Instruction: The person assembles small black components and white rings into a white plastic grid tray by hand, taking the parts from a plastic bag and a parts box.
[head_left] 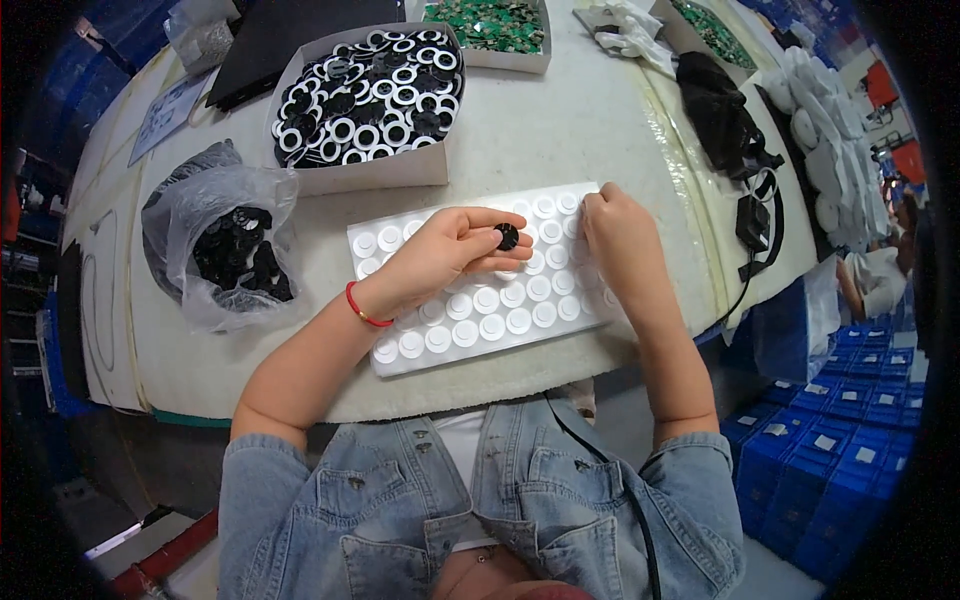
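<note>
Left hand (455, 240) clamps a black disc (508, 237), apparently between thumb tip and fingers.

A jacket (395, 500) of faded light-blue denim is worn, its seams picked out in stitching and its front set with flapped pockets (355, 482) and small metal buttons (422, 446). The sleeves (262, 480) are ended around the elbows. Beneath the open front, a white top (462, 450) is shown, and a thin necklace (485, 556) is worn. A thin black cord (642, 525) is draped down the right side. The left wrist (378, 297) is circled by a red bracelet (353, 300) with a small gold-coloured bead.
</note>
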